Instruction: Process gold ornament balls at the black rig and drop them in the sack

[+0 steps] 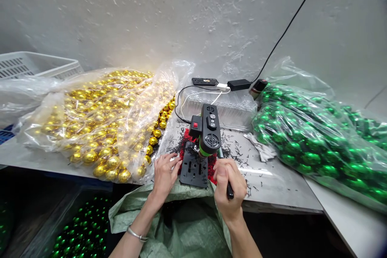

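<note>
Bench-top lever machine (211, 127) stands mid-table, hemmed in by a clear bag of shiny gold balls (109, 129) on the left and one of green balls (308, 141) on the right. Behind it sit a clear plastic container (236, 115), a black power adapter (240, 84) and a white plug (223, 87), with cables trailing close by. Black scraps (242, 151) litter the tabletop near a crumpled white cloth (261, 148); a green woven sack (187, 225) gapes at the front edge.

The right hand (229, 181) is wrapped in a fist around the black lever handle (230, 191), right of the machine's head. The left hand (165, 173) has loosely bent fingers beside the left edge of the slotted base plate (193, 173); whether their tips pinch anything, I cannot tell.

Matte black, the machine shows two round grilles, a red rocker switch (195, 125) and a bright green band low on its head, which partly hides the plate. Red material (212, 167) shows beneath.
</note>
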### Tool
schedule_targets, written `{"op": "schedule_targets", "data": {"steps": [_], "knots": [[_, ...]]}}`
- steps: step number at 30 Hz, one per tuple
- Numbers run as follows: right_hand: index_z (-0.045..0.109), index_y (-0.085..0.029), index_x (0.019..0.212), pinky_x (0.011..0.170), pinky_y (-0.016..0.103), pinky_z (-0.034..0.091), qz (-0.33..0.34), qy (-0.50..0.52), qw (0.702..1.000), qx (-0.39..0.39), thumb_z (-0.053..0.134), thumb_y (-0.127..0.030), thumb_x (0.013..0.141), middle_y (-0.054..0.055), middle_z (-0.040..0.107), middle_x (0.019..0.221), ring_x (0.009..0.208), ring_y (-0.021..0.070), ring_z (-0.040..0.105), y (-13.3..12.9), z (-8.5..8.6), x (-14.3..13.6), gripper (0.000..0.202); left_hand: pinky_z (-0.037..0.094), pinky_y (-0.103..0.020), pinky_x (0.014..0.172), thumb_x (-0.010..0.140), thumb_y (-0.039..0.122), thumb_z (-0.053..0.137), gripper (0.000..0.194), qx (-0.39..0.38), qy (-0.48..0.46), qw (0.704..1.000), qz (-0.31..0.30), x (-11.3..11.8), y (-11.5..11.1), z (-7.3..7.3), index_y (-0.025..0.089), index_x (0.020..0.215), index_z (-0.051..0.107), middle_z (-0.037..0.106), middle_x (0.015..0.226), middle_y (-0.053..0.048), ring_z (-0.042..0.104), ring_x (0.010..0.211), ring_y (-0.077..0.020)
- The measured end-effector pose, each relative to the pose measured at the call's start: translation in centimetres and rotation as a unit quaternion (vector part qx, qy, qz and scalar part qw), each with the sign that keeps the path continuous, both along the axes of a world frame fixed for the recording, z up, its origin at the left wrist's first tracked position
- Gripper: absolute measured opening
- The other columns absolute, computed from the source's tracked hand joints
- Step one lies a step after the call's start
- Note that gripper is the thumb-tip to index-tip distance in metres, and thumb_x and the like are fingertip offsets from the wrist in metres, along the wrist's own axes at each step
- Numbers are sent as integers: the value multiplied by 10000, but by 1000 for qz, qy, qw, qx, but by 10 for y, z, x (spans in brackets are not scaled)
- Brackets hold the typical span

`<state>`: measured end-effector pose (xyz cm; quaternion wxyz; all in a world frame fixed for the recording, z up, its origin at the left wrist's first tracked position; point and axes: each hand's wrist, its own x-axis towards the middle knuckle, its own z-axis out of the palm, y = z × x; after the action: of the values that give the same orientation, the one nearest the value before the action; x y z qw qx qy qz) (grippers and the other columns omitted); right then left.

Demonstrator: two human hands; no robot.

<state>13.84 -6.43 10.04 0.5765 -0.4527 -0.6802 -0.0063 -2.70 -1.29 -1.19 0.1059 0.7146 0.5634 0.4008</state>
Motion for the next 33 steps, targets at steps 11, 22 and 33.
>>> {"op": "schedule_targets", "data": {"steps": [11, 22, 33], "knots": [[452, -196, 734, 568, 261, 377, 6, -7, 1000, 3, 410, -12, 886, 4, 485, 703, 636, 117, 479, 0, -1, 1, 242, 445, -347, 824, 919, 275, 615, 172, 186, -68, 980, -24, 13, 4, 62, 213, 801, 723, 701, 838, -27, 610, 837, -172], [437, -198, 731, 565, 259, 373, 6, -15, 1000, 5, 390, -1, 889, 4, 467, 694, 644, 119, 473, 0, -3, 2, 256, 421, -413, 981, 881, 230, 664, 230, 335, 28, 940, -62, 14, 58, 111, 260, 1106, 698, 684, 1121, -68, 533, 1146, -234], [435, -201, 740, 560, 260, 363, 6, -9, 1000, 4, 390, -4, 895, 6, 476, 702, 650, 119, 473, 1, -5, 1, 254, 456, -421, 981, 858, 276, 691, 181, 344, -22, 934, -99, 13, 76, 102, 264, 1034, 728, 683, 1057, -50, 524, 1139, -217]]}}
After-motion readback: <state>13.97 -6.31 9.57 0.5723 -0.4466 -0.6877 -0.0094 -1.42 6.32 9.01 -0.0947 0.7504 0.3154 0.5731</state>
